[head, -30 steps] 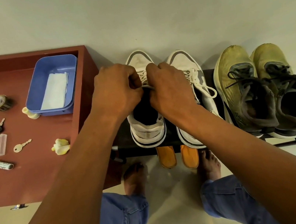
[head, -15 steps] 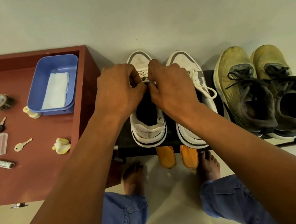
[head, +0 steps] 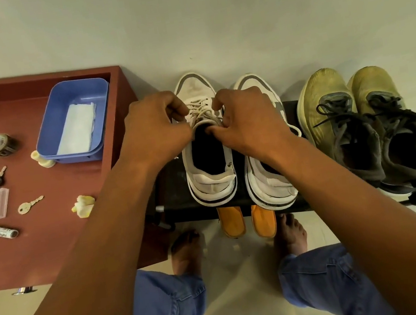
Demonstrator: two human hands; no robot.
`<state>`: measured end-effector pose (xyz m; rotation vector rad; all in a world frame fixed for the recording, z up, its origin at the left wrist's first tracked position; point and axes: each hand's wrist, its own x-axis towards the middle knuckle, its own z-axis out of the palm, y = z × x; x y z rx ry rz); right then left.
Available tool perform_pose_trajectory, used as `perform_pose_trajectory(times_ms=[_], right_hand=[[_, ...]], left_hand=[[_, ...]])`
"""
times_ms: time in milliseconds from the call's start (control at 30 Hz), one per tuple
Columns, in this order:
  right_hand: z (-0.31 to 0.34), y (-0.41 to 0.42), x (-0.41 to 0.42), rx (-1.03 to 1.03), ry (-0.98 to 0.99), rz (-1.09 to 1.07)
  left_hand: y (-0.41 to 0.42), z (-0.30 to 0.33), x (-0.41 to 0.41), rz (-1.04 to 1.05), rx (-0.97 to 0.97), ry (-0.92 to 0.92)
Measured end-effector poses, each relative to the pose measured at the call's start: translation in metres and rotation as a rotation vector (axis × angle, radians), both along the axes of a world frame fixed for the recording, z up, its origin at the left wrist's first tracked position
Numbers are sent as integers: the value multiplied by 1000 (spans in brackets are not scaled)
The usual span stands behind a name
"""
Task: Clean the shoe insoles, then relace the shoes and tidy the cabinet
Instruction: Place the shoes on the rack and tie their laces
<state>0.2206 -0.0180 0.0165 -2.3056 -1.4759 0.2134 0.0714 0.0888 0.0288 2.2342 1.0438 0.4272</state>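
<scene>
Your left hand (head: 153, 130) and right hand (head: 247, 121) pulled apart over the white shoe (head: 208, 157), each pinching lace (head: 200, 109): you're tightening.

Your cabinet (head: 52, 250) sits on the left, the rack (head: 182, 210) just right of it against the wall. On the rack stand four shoes: one pair (head: 213, 183) left, where your hands (head: 155, 130) meet over the laces (head: 200, 109), and another pair (head: 361, 133) right. Two insoles (head: 232, 221) lie on the floor before the rack, between your feet. On the cabinet, a tub (head: 59, 118) (cloth (head: 78, 128) inside) sits at the back right corner, keys (head: 28, 206) nearer you.
</scene>
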Motion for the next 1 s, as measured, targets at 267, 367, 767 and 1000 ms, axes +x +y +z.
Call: perform_pose_trajectory(times_ms=[267,367,767,1000], right_hand=[[-4,1,13,-34,-94,24],[-12,4,18,-58,-135,54],[-7,0,31,-41,-165,-53],[-6,5,24,76,-33,-109]], left_hand=[[9,-10,-4,-12,-111,98],[10,-14,-2,-13,-83,104],[18,-17,-6,85,-4,136],[9,-8,0,135,16,34]])
